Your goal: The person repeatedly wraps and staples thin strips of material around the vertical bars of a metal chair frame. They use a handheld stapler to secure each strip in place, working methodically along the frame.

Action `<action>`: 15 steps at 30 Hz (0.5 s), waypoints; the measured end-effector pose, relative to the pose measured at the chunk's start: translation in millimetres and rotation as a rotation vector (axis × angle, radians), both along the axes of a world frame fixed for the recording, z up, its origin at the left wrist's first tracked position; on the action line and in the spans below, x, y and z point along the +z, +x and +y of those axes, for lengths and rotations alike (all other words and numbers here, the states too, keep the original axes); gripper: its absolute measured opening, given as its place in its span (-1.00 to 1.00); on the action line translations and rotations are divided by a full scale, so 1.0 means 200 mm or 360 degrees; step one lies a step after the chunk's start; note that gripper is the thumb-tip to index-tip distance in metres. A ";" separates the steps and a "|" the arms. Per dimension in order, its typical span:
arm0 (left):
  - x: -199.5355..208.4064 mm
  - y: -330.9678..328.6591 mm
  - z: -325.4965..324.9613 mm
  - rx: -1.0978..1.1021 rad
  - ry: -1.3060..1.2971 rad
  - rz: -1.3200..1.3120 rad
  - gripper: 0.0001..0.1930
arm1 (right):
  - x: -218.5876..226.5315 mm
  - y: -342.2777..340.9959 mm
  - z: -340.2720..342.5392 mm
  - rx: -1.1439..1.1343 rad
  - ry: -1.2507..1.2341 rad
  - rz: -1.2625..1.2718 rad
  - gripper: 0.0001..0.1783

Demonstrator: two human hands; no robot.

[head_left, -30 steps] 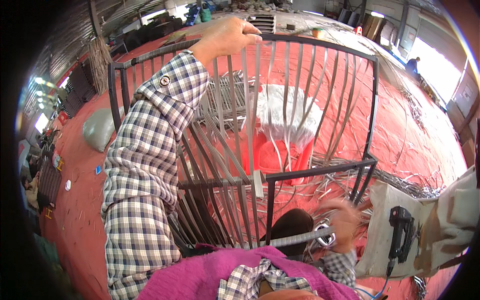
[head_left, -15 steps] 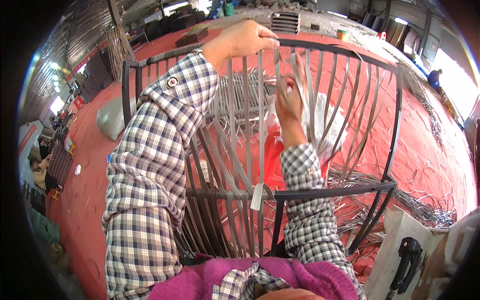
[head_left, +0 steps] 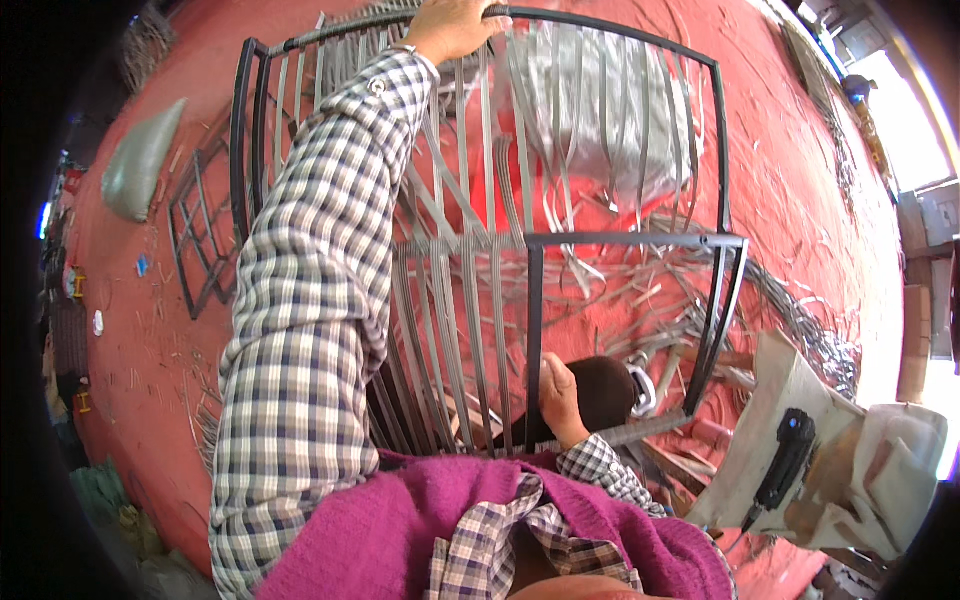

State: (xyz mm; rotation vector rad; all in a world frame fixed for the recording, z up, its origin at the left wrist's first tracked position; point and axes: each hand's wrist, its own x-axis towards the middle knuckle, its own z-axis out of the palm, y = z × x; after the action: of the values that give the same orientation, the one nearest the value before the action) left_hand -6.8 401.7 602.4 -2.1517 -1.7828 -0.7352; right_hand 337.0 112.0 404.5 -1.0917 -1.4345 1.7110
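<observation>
A dark metal chair-like frame (head_left: 625, 240) stands in front of me, with flat grey strips (head_left: 488, 130) running between its rails. At the far top rail my left hand (head_left: 455, 28) is closed, its fingers bent over the rail where strips wrap it. My right hand (head_left: 562, 402) is lower and nearer, its fingers closed against the dark upright bar of the frame; its far fingers are partly hidden. Left of that bar, strips are stretched close together down to the lower rail. On the right, loose strips (head_left: 575, 100) hang from the top rail.
A clear plastic-wrapped bundle (head_left: 630, 110) lies behind the frame on the red floor (head_left: 150, 350). Loose strips (head_left: 790, 300) are heaped at right, near a black-handled tool (head_left: 785, 455) on a pale cloth-covered stand. A grey-green sack (head_left: 142, 160) and another metal frame (head_left: 200, 230) are at left.
My right hand has left the hanging strips and come down toward me to the upright bar. My left hand stays at the top rail. The view has tilted downward.
</observation>
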 end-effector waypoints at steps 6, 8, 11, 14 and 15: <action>-0.12 0.09 -0.10 0.0134 -0.0301 -0.0477 -0.63 | 0.03 0.05 -0.17 -0.0127 0.0095 -0.0221 -0.79; -0.04 0.16 -0.20 -0.0146 -0.0110 -0.0826 -0.70 | 0.02 0.03 -0.14 -0.0110 -0.0163 -0.0198 -0.78; 0.07 0.35 -0.45 -0.0373 -0.0117 -0.0588 -0.75 | 0.02 0.01 -0.10 0.0010 -0.0271 0.0007 -0.75; 0.02 0.69 -0.71 -0.1278 -0.0486 -0.0036 -0.71 | 0.05 0.05 -0.10 0.0275 0.0088 -0.0424 -0.79; -0.03 0.81 -0.79 -0.1220 -0.0683 0.0214 -0.74 | 0.06 0.06 -0.11 0.0282 0.0398 -0.0402 -0.79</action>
State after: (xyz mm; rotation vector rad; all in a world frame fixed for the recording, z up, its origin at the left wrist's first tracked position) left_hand 155.2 243.0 596.9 -3.1315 -1.0795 -0.3330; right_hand 348.8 90.9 416.2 -1.0972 -1.8968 1.4964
